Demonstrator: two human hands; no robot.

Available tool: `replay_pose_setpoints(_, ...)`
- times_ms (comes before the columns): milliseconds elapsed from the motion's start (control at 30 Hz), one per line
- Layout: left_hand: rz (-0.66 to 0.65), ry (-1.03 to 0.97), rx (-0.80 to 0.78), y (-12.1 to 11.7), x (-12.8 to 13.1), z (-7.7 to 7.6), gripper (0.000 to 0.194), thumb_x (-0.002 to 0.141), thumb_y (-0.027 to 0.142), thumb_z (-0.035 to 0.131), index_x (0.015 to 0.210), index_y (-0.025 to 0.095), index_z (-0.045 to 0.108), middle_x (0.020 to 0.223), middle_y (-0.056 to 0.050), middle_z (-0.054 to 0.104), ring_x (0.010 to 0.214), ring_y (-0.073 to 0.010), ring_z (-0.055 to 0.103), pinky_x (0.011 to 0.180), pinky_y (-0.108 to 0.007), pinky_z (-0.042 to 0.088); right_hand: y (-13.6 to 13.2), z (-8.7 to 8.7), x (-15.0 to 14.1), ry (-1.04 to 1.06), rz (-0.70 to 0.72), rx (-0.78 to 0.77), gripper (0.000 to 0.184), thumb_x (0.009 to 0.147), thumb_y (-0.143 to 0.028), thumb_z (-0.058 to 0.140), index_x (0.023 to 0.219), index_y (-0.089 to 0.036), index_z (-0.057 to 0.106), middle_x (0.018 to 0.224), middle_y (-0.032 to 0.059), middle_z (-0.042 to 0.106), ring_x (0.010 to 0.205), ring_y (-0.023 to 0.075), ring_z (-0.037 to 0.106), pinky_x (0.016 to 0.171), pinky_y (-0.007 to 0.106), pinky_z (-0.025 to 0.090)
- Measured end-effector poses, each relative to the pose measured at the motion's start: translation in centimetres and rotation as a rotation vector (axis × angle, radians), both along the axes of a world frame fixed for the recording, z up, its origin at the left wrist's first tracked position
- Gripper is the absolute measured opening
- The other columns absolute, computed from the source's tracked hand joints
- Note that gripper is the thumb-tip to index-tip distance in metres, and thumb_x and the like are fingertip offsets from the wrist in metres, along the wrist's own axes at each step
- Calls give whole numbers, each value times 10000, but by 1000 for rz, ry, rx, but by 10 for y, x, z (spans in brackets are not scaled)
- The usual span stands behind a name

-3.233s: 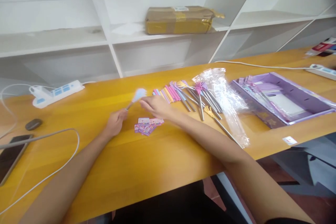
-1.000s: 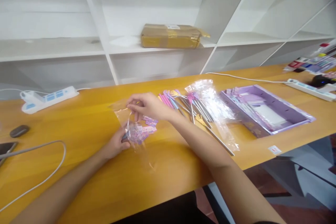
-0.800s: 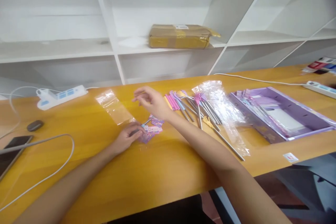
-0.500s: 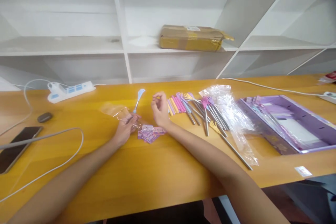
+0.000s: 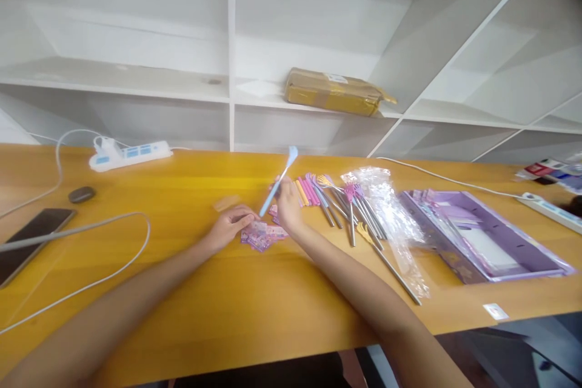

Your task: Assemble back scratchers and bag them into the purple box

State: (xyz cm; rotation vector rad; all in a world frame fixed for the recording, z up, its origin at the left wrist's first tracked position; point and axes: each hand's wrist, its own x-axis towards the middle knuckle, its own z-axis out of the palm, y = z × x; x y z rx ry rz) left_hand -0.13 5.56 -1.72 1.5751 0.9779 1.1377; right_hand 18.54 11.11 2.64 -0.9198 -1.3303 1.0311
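Note:
My right hand point(image 5: 288, 203) is closed around a blue back scratcher point(image 5: 269, 199), which tilts with its pale blue head up and its handle down to the left. My left hand point(image 5: 231, 225) has its fingers pressed together close to the handle's lower end. Behind its knuckles a blurred clear plastic bag point(image 5: 226, 202) shows, apparently pinched in those fingers. Small purple printed cards point(image 5: 260, 236) lie in a pile between and below the hands. Just right of my right hand are several coloured handles point(image 5: 310, 191) and a bunch of metal-rod back scratchers point(image 5: 352, 218) with hand-shaped heads.
Clear plastic bags point(image 5: 386, 206) lie beside a purple open box point(image 5: 536, 254) on the right. A taped carton point(image 5: 334, 92) sits on the shelf. To the left are a power strip point(image 5: 131, 154), a phone point(image 5: 34, 239), a dark small case point(image 5: 82, 194) and a white cable point(image 5: 148, 242).
The blue back scratcher has passed from my left hand to my right hand and moved right. My right hand has closed on it. The view has shifted slightly.

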Motion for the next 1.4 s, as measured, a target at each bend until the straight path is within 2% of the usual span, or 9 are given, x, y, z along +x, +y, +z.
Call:
replay_pose_setpoints(133, 161, -104, -112, 3, 0, -8, 382, 887, 566, 779, 919, 188, 827, 940, -84, 778, 890, -245, 690, 804, -330, 532, -32, 3, 41, 44, -132, 60, 463, 1104, -655, 264, 902, -253, 375, 746, -13, 398, 570, 150, 360, 528, 269, 353)
replay_pose_setpoints(200, 219, -172, -163, 5, 1, -12, 392, 850, 565, 818, 885, 175, 820, 814, -62, 749, 784, -226, 667, 730, -317, 511, -55, -7, 61, -192, -92, 195, 525, 1107, -671, 234, 840, -248, 394, 684, -6, 382, 557, 169, 365, 530, 298, 352)
replay_pose_setpoints(267, 230, -224, -190, 6, 2, -15, 402, 836, 565, 835, 838, 164, 802, 691, -30, 685, 677, -195, 619, 658, -300, 478, -73, -19, 74, -378, 50, 267, 542, 1048, -722, 432, 797, -247, 503, 681, 33, 500, 600, 195, 472, 565, 336, 396)
replay_pose_setpoints(333, 258, -277, -200, 7, 3, -17, 421, 829, 576, 842, 795, 163, 769, 647, -10, 648, 626, -170, 586, 627, -290, 461, -84, -29, 79, -610, 210, 339, 461, 1049, -648, 515, 842, -247, 607, 773, 73, 633, 663, 211, 563, 604, 347, 429)
replay_pose_setpoints(400, 308, -343, -211, 7, 4, -19, 439, 817, 588, 850, 783, 165, 736, 674, -7, 654, 626, -152, 579, 629, -281, 465, -89, -35, 77, -864, 288, 422, 415, 1125, -522, 409, 934, -236, 641, 869, 79, 693, 701, 194, 608, 635, 328, 435)
replay_pose_setpoints(600, 382, -504, -243, 9, 5, -15, 477, 736, 579, 920, 850, 155, 735, 755, -14, 684, 630, -120, 562, 625, -264, 463, -88, -33, 74, -1208, 164, 409, 444, 1176, -445, 311, 1044, -193, 652, 954, 59, 717, 749, 164, 661, 651, 287, 390)
replay_pose_setpoints(800, 398, -597, -265, 9, 6, -7, 476, 654, 503, 993, 795, 144, 714, 774, -11, 696, 639, -103, 540, 627, -255, 432, -82, -19, 82, -1323, 117, 217, 346, 1154, -427, 411, 1026, -196, 635, 998, 50, 708, 839, 191, 682, 657, 294, 346)
replay_pose_setpoints(1067, 366, -606, -293, 8, 7, -1, 479, 619, 466, 1020, 794, 139, 717, 768, -16, 699, 671, -117, 567, 624, -252, 428, -84, -12, 79, -1341, 157, 147, 352, 1157, -432, 394, 1065, -192, 635, 1044, 62, 705, 870, 186, 673, 661, 288, 327)
replay_pose_setpoints(1400, 232, -565, -347, 6, 4, 6, 430, 649, 438, 1021, 824, 135, 771, 812, -34, 718, 758, -146, 648, 720, -267, 511, -84, -10, 78, -1329, 165, 119, 373, 1161, -443, 372, 1198, -203, 655, 1218, 95, 702, 1035, 212, 704, 756, 286, 444)
